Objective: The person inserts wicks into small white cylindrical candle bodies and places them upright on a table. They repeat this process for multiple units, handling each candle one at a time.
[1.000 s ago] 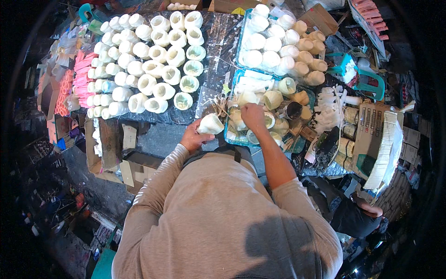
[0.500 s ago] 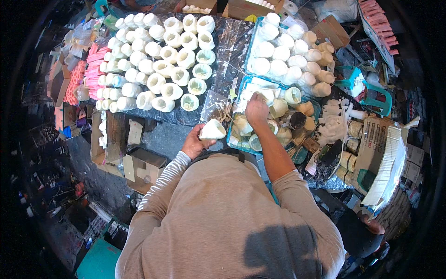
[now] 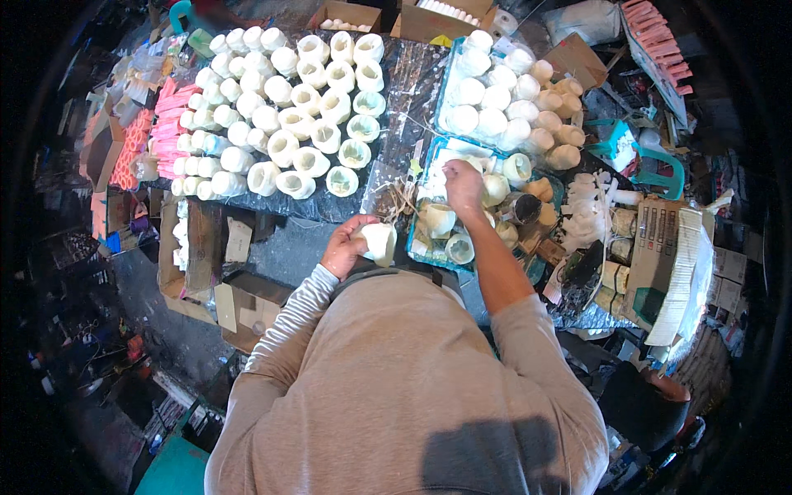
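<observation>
My left hand point(image 3: 344, 247) grips a cream-white hollow cup point(image 3: 380, 242) close to my waist, tilted with its mouth turned toward me and out of sight. Over the near blue tray point(image 3: 419, 186) is my right hand point(image 3: 464, 186), its fingers drawn together; whatever they pinch is too small or hidden to make out. Pale cups lie in that tray, one beside my right wrist point(image 3: 437, 218) and another lower down point(image 3: 459, 248). A dark round container point(image 3: 525, 209) sits among them.
Rows of white cups point(image 3: 297, 124) stand on the black-covered table at left, beside pink pieces point(image 3: 172, 115). A second blue tray point(image 3: 446, 91) beyond my right hand is filled with white rounded pieces. Cardboard boxes point(image 3: 252, 301), a teal stool point(image 3: 660, 169) and another person point(image 3: 648, 404) are around.
The cup in my left hand has tipped, so its mouth no longer shows. My right hand has drawn slightly back over the tray with its fingers closed. The view has shifted slightly.
</observation>
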`<state>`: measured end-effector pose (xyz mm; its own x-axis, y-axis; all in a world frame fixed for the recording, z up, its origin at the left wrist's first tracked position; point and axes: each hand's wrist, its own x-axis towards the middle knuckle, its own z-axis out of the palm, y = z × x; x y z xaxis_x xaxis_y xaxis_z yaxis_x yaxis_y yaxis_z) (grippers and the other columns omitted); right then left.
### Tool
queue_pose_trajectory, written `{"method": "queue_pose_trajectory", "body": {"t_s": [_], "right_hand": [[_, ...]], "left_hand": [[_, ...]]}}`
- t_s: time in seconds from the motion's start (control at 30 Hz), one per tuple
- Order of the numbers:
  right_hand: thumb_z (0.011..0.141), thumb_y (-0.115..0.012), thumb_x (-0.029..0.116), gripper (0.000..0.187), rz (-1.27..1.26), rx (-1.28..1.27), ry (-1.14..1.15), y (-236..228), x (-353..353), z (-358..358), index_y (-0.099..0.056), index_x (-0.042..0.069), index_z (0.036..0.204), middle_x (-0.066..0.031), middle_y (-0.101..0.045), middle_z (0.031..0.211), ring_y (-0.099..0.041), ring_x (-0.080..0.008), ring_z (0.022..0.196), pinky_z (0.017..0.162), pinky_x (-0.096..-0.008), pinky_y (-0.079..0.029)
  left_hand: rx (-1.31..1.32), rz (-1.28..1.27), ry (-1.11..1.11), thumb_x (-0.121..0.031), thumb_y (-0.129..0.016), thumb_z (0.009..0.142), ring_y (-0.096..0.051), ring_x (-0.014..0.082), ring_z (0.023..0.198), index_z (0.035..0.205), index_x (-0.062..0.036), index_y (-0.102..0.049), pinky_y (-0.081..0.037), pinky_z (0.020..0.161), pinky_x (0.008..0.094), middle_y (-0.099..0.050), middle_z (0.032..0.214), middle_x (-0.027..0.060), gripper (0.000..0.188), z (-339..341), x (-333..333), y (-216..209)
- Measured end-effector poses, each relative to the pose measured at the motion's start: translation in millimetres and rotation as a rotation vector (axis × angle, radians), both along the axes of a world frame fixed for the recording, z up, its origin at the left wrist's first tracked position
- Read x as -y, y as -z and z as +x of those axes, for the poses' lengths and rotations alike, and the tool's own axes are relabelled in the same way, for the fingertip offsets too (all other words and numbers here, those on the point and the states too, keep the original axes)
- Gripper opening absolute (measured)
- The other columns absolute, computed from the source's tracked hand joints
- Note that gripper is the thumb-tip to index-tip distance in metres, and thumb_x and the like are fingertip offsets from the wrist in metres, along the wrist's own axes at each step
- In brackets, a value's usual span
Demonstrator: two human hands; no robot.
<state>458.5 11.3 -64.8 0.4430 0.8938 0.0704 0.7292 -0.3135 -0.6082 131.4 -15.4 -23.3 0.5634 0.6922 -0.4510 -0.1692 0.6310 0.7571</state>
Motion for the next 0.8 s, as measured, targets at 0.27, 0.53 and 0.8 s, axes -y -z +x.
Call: {"method": "queue_pose_trajectory", "body": {"t_s": [0.27, 0.53, 0.8], "right_hand": [[0.105, -0.07, 0.007, 0.012, 0.453, -1.054, 0.147, -153.5, 24.6, -19.5, -0.065, -0.001, 0.112, -0.0128, -0.075, 0.098, -0.073, -0.0175, 0.08, 0.069, -0.0302, -0.06], [0.105, -0.07, 0.005, 0.009, 0.707, -1.133, 0.177, -215.6, 40.3, -69.9, -0.065, 0.001, 0.112, -0.0116, -0.076, 0.101, -0.074, -0.0178, 0.082, 0.073, -0.0326, -0.062], [0.106, -0.067, 0.002, 0.005, 0.732, -1.127, 0.195, -211.7, 46.0, -84.9, -0.064, 0.0, 0.11, -0.0142, -0.076, 0.102, -0.074, -0.0184, 0.082, 0.075, -0.0334, -0.064]], "left_hand": [[0.256, -0.156, -0.167, -0.036, -0.052, 0.107, -0.075, 0.0233, 0.102, 0.128, 0.0064, -0.069, -0.058, 0.097, 0.0357, -0.077, 0.115, 0.0148, 0.05, 36.9, -42.8, -60.2], [0.307, 0.045, 0.297, -0.01, -0.061, 0.099, -0.072, 0.0149, 0.089, 0.127, 0.0018, -0.069, -0.057, 0.077, 0.0294, -0.076, 0.105, 0.0101, 0.032, 52.1, -53.5, -106.1], [0.153, 0.308, 0.321, -0.024, -0.059, 0.113, -0.066, 0.0095, 0.083, 0.118, -0.0045, -0.065, -0.055, 0.074, 0.0274, -0.071, 0.092, 0.0017, 0.021, 78.1, -38.6, -122.1]]}}
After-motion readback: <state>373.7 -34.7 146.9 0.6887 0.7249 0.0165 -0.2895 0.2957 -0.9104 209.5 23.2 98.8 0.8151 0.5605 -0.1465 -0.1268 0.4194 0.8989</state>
